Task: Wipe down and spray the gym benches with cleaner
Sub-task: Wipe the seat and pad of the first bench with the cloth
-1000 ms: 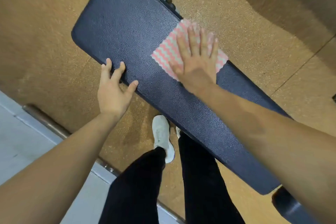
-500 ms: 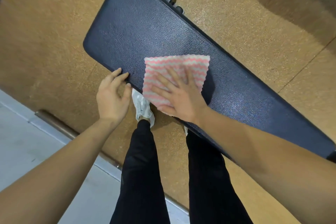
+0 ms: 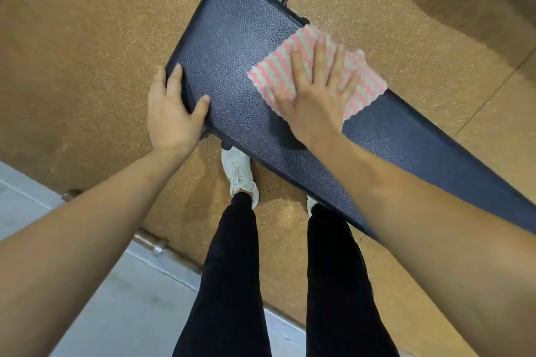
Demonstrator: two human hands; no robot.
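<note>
Pink-and-white zigzag cloth [image 3: 278, 72] lies flat on the dark vinyl bench [image 3: 237, 46], by its far edge. Right hand [image 3: 316, 101] presses on it, fingers straight and spread. Left hand [image 3: 171, 116] grips the near bench edge, thumb on the pad. Wiping step is in hand. Next move likely needs a pressed sweep across the bare pad. No spray bottle in view.

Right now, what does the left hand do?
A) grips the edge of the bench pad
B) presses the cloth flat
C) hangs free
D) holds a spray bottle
A: the left hand grips the bench pad edge; the right hand presses the cloth.
</note>
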